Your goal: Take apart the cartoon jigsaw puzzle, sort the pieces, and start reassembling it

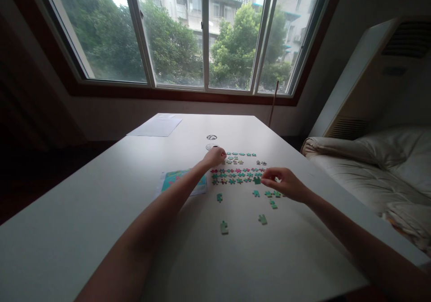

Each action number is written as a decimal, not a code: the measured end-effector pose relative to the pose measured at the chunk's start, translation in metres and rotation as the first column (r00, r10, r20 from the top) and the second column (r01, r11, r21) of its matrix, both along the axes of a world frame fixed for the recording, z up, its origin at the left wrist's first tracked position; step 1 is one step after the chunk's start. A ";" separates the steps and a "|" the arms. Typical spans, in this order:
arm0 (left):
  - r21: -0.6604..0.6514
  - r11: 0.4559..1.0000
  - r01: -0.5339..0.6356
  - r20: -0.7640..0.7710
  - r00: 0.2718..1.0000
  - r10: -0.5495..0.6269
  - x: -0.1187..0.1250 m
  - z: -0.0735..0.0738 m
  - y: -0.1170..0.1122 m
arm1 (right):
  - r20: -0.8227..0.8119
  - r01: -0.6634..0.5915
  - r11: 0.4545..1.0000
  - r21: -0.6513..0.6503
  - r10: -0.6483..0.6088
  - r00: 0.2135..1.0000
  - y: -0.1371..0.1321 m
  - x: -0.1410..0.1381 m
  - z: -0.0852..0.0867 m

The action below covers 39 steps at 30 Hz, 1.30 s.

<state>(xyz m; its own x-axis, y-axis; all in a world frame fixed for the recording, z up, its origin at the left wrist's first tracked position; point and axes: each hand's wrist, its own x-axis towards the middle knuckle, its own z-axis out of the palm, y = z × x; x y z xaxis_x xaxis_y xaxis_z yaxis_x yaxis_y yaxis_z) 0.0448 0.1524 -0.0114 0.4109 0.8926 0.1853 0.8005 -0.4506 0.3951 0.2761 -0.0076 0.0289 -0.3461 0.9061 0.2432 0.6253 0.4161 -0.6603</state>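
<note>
Small green and pink jigsaw pieces lie in rows (pixel 235 175) on the white table (pixel 101 212). My left hand (pixel 214 156) reaches far forward, fingers curled at loose pieces (pixel 234 160) near the back rows; whether it holds one is hidden. My right hand (pixel 285 183) rests at the right end of the rows, thumb and forefinger pinched at a green piece (pixel 257 180). Several single green pieces (pixel 224 227) lie scattered nearer to me.
A colourful picture card (pixel 182 181) lies left of the pieces, partly under my left forearm. A sheet of paper (pixel 155 125) sits at the far left of the table. A small round cap (pixel 212 137) and a clear lid (pixel 211 146) lie beyond. A bed (pixel 373 167) stands right.
</note>
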 end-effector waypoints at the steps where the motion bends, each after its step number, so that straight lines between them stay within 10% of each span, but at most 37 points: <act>1: -0.008 1.000 0.005 -0.029 1.000 -0.005 0.004 -0.001 0.002 | 0.079 -0.029 0.998 -0.047 0.033 0.996 0.001 0.007 0.005; 7: -0.018 1.000 0.017 -0.154 0.988 -0.020 0.017 -0.007 0.009 | 0.294 -0.112 0.927 -0.358 0.226 0.929 0.007 0.048 0.022; 15: 0.014 1.000 0.003 -0.206 0.979 0.000 0.023 -0.008 0.005 | 0.311 -0.117 0.798 -0.591 0.360 0.880 0.016 0.064 0.002; 28: -0.004 1.000 0.017 -0.104 0.994 -0.017 0.024 -0.005 0.008 | 0.289 -0.129 0.837 -0.532 0.323 0.901 0.018 0.062 0.003; 39: -0.004 0.992 0.125 0.379 0.918 -0.114 0.018 0.014 -0.021 | 0.191 -0.109 0.968 -0.225 0.154 0.969 0.015 0.034 -0.001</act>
